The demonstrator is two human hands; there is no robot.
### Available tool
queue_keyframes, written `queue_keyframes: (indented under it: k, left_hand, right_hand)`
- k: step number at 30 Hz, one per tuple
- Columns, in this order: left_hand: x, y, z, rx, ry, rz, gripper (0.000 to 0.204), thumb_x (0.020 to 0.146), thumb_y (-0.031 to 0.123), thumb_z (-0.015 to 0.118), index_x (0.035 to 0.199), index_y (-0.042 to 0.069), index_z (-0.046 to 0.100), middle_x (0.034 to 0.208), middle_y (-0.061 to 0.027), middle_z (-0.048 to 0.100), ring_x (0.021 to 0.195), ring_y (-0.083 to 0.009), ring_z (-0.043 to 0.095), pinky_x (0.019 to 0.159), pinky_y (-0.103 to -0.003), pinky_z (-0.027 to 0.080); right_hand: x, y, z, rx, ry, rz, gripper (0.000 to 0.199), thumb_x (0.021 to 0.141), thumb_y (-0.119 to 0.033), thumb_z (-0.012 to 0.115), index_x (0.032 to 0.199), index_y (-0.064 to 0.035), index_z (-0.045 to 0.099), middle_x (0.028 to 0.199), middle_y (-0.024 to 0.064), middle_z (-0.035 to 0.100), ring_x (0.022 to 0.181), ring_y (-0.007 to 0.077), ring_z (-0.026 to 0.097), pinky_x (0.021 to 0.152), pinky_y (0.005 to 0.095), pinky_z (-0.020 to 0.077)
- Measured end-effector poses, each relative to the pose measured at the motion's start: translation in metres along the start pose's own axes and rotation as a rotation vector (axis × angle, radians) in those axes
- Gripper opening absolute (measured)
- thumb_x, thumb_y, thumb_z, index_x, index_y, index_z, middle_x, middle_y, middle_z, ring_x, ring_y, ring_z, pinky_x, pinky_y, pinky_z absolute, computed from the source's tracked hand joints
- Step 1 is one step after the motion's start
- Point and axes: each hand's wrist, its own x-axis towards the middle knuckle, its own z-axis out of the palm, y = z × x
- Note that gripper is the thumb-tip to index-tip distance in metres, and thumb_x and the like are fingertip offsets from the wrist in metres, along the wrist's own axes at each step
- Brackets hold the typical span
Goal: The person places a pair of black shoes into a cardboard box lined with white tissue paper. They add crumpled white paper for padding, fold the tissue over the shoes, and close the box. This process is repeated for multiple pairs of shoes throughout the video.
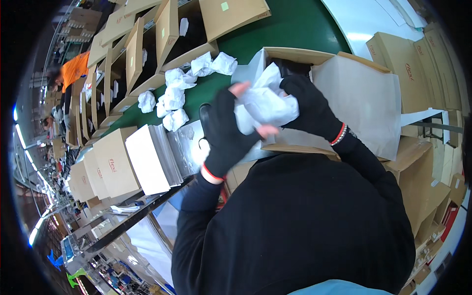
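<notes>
A crumpled sheet of white tissue paper (271, 104) is between my two hands, above an open cardboard shoe box (330, 57). On its left side, my left hand (227, 129), in a black fingerless glove, curls its fingers and thumb around the paper, slightly blurred. From the right, my right hand (309, 104), gloved alike, grips the paper's edge. Inside the box a shiny black shoe (294, 68) shows in part behind the paper. White lining paper (356, 101) folds out over the box's right side. Another dark object (204, 116), perhaps a shoe, is mostly hidden behind my left hand.
Several crumpled paper balls (174, 98) lie on the green table (294, 24). Open shoe boxes (167, 34) line the far left, near a person in orange (74, 70). A stack of white sheets (153, 158) stands left; closed boxes (404, 69) stand right.
</notes>
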Motion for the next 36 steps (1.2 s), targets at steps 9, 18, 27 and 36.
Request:
queue_keyframes:
  k: [9, 18, 27, 36]
  left_hand:
    - [-0.031, 0.015, 0.03, -0.478, -0.221, -0.436, 0.037, 0.08, 0.013, 0.069, 0.113, 0.001, 0.057, 0.103, -0.0086, 0.063, 0.096, -0.0168, 0.059, 0.084, -0.032, 0.045]
    - [-0.038, 0.036, 0.056, -0.87, -0.014, -0.53, 0.042, 0.087, 0.032, 0.066, 0.111, 0.0, 0.057, 0.107, -0.0054, 0.056, 0.101, -0.0161, 0.053, 0.09, -0.03, 0.041]
    - [-0.053, 0.04, 0.072, -0.346, 0.04, -0.38, 0.042, 0.082, 0.009, 0.066, 0.12, -0.003, 0.055, 0.11, -0.0138, 0.061, 0.103, -0.0236, 0.058, 0.089, -0.032, 0.044]
    - [-0.043, -0.004, 0.06, -0.022, -0.248, -0.136, 0.067, 0.065, 0.01, 0.075, 0.127, 0.003, 0.049, 0.108, -0.0156, 0.058, 0.1, -0.0347, 0.06, 0.087, -0.039, 0.047]
  right_hand:
    - [-0.037, -0.011, 0.007, 1.031, -0.081, 0.398, 0.074, 0.065, -0.018, 0.084, 0.126, -0.0042, 0.044, 0.123, 0.0107, 0.052, 0.116, 0.0222, 0.051, 0.095, 0.0353, 0.0428]
    - [-0.036, -0.037, -0.017, 1.327, -0.074, 0.432, 0.062, 0.066, -0.014, 0.084, 0.12, -0.0035, 0.055, 0.109, 0.0026, 0.062, 0.102, 0.0116, 0.058, 0.094, 0.0281, 0.0435]
    - [-0.051, -0.045, -0.004, 0.865, 0.174, 0.604, 0.052, 0.069, -0.02, 0.083, 0.113, -0.002, 0.06, 0.1, 0.0061, 0.066, 0.087, 0.0128, 0.064, 0.082, 0.0284, 0.0495]
    - [-0.087, 0.037, 0.014, 0.63, -0.241, 0.139, 0.069, 0.088, -0.035, 0.068, 0.138, 0.0011, 0.038, 0.136, 0.0197, 0.046, 0.127, 0.0323, 0.045, 0.105, 0.039, 0.0357]
